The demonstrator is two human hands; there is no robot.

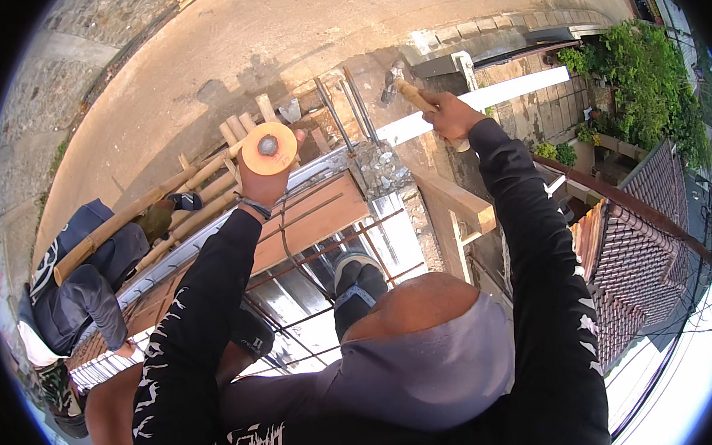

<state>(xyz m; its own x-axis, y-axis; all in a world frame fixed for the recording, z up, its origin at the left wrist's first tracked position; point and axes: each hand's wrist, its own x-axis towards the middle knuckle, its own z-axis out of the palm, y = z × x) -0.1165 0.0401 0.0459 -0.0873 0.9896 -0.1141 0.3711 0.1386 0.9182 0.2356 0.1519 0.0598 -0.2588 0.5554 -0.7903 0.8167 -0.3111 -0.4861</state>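
Note:
My left hand [261, 182] is closed around a chisel with a round orange hand guard [282, 156]. The grey steel striking end [267, 146] shows in the middle of the guard; the guard hides the shaft and tip. Out to the right, my right hand [451, 119] grips the wooden handle of a hammer [410, 93]. Its metal head points away from me, apart from the chisel. Between and below the hands lies a rough, broken concrete edge [385, 170] with upright steel bars [357, 100] beside it.
Rebar [286, 243] crosses plywood [315, 218] and shiny metal decking [295, 300] around my sandalled foot [355, 280]. A timber beam [452, 196] stands right of the concrete. Bamboo poles [151, 206] run along the left edge, near another person [99, 279]. The ground lies far below.

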